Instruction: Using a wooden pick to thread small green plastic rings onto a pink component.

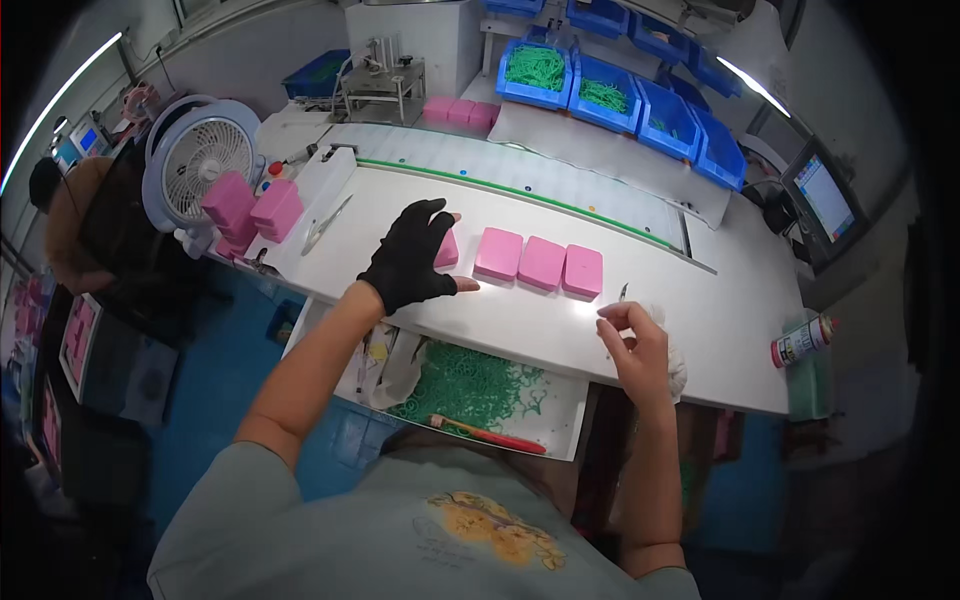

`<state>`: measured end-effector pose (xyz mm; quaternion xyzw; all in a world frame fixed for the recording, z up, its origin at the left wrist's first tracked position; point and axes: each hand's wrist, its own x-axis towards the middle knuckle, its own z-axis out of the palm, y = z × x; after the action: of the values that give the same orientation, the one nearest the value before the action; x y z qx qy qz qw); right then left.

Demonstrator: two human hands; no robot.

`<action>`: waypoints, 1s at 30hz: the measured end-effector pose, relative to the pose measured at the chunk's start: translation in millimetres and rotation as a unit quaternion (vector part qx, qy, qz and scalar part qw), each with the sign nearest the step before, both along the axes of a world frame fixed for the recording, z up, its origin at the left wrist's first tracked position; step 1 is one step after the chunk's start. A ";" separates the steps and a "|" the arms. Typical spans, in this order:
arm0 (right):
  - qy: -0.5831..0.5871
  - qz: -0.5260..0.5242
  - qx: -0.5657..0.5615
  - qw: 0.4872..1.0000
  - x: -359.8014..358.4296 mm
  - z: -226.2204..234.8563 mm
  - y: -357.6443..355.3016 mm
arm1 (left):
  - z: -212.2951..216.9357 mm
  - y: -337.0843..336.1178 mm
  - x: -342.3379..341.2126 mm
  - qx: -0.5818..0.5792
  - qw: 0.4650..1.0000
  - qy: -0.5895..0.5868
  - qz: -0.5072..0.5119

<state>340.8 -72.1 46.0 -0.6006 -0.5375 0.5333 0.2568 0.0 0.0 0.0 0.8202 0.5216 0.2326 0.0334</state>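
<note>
Four-sided pink blocks stand in a row on the white bench; the rightmost is a pink block [583,271], with two more beside it. At the row's left end, a partly hidden pink block [446,250] lies between the spread thumb and fingers of my left hand [408,258]. That hand wears a black glove with bare fingertips, and I see no clear contact. My bare right hand [636,345] is by the bench's front edge, thumb and forefinger curved and slightly apart with nothing visible between them. Just beyond it shows a thin metal tip [623,292]; a white cloth [675,365] lies partly behind the wrist.
An open drawer [575,420] below holds green scraps and a red-handled tool [490,435]. Tweezers [327,224] and stacked pink blocks [277,210] are at left, near a fan [195,165]. Blue bins [535,75] stand behind a green-edged conveyor [520,190]; a spray can [803,342] is right.
</note>
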 end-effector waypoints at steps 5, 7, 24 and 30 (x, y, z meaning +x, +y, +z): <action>-0.320 0.100 0.402 0.852 -3.4 -31.8 54.6 | -5.9 25.5 12.4 -0.082 0.995 0.055 0.008; -0.325 0.102 0.391 0.855 -8.4 -46.3 77.6 | -10.8 36.6 20.8 -0.042 0.997 0.061 -0.024; -0.349 0.146 0.307 0.873 -45.7 -40.8 62.6 | -19.0 29.5 39.2 0.001 0.986 0.055 -0.156; -0.338 0.102 0.348 0.868 -44.3 -47.7 51.0 | -6.2 25.0 51.7 0.067 0.979 0.064 -0.182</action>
<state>296.5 -21.0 -1.7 -0.5575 -0.8006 0.0993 0.1957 51.7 25.0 -6.2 0.9149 0.3479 0.2040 -0.0132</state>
